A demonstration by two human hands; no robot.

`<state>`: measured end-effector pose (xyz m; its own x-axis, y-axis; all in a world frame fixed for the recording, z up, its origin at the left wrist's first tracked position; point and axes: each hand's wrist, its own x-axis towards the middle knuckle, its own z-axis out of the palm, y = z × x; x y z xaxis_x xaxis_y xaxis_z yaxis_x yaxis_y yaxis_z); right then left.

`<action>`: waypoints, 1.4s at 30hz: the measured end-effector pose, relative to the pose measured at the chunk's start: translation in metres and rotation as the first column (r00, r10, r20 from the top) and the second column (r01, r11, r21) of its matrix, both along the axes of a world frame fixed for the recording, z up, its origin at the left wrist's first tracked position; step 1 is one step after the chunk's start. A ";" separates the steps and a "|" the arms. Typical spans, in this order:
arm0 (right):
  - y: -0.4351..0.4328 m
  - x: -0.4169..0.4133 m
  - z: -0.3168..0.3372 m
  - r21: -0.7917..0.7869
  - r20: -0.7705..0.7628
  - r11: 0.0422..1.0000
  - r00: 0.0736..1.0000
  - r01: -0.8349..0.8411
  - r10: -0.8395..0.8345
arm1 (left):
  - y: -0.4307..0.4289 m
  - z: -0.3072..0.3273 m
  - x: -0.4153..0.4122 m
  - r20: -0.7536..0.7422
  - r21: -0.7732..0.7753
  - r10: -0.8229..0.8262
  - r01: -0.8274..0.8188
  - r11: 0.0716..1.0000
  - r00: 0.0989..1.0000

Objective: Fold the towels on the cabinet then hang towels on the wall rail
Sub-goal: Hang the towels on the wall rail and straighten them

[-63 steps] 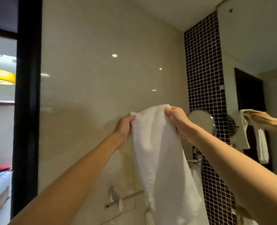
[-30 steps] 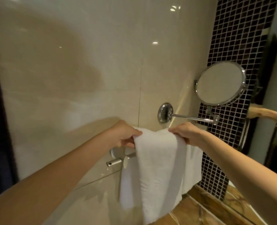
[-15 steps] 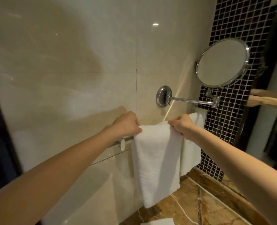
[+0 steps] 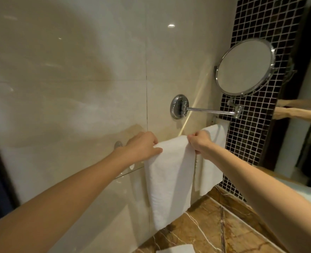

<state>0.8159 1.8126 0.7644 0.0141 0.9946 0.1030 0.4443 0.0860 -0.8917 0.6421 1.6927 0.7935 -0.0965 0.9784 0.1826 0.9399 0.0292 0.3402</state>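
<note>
**Levelling the towel on the rail**

The left hand (image 4: 142, 147) has a grip on the upper left corner of the folded white terry towel (image 4: 169, 179), fingers curled over the top and thumb lying on the front face. The right hand (image 4: 199, 141) pinches the upper right corner, knuckles raised. Both grips are closed on cloth, neither is released. Between the 2 hands the fold runs almost straight, tilting up slightly toward the right.

The towel is draped over the chrome wall rail (image 4: 132, 166), of which only a short end shows past the left forearm. The front panel hangs flat and its bottom edge hangs above the brown veined marble surface (image 4: 205, 230). How far the back panel drops cannot be seen.

Just to the right, partly behind the right wrist, hangs a second white towel (image 4: 210, 172); the 2 look to be touching or nearly so at their edges.

The step in hand seems to be the final settling. To do it well, both corners should slide together along the rail so the fold stays square, leaving a small even gap from the neighbour, then the front should be smoothed downward before letting go. Pulling 1 corner alone would skew the hem.

Above sits a round chrome-framed mirror (image 4: 245, 67) on a swing arm. A white cloth corner (image 4: 176, 249), possibly another towel, lies on the surface.
</note>
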 end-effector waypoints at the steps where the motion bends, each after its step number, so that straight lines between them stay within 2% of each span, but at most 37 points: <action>1: 0.001 0.001 0.001 -0.001 -0.003 1.000 1.000 -0.007 0.007 | 0.000 -0.001 0.001 -0.004 0.001 -0.005 0.005 1.000 1.000; 8: 0.009 0.006 -0.008 0.038 -0.047 0.998 0.998 -0.049 0.050 | 0.010 -0.003 0.000 0.007 0.023 0.001 -0.001 1.000 1.000; 13: 0.013 0.005 -0.007 0.071 -0.039 0.997 0.999 -0.029 0.031 | 0.015 -0.004 -0.001 -0.045 0.022 0.020 -0.019 1.000 0.999; 16: 0.009 -0.001 0.000 0.302 0.128 0.951 0.991 -0.072 0.034 | 0.015 -0.006 -0.002 -0.138 0.026 0.028 -0.025 0.999 0.990; 18: 0.003 -0.005 0.002 0.473 0.352 0.843 0.932 -0.255 0.084 | 0.015 -0.008 -0.004 -0.185 0.024 0.030 -0.026 0.999 0.982; 19: 0.000 -0.006 0.002 0.509 0.453 0.776 0.882 -0.373 0.128 | 0.014 -0.008 -0.004 -0.197 0.030 0.034 -0.029 0.999 0.980; 22: -0.008 -0.010 0.001 0.447 0.667 0.644 0.711 -0.621 0.223 | 0.013 -0.010 -0.006 -0.213 0.085 0.049 -0.031 0.996 0.976; 25: -0.016 -0.016 -0.003 0.401 0.739 0.585 0.626 -0.705 0.248 | 0.007 -0.010 -0.002 -0.178 0.168 0.057 -0.027 0.986 0.982; 30: -0.023 -0.017 -0.004 0.426 0.720 0.570 0.645 -0.703 0.257 | -0.016 -0.009 0.020 -0.117 0.448 -0.066 0.112 0.887 0.991; 34: -0.029 -0.015 0.000 0.430 0.684 0.562 0.662 -0.706 0.308 | -0.034 -0.021 0.036 0.016 0.551 -0.215 0.171 0.817 0.976; 37: -0.030 -0.015 0.001 0.377 0.721 0.585 0.624 -0.718 0.301 | -0.044 -0.045 0.044 0.009 0.533 -0.259 0.214 0.819 0.966; 42: -0.029 -0.016 0.001 0.400 0.732 0.592 0.633 -0.700 0.253 | -0.048 -0.099 0.041 0.010 0.421 -0.221 0.197 0.885 0.975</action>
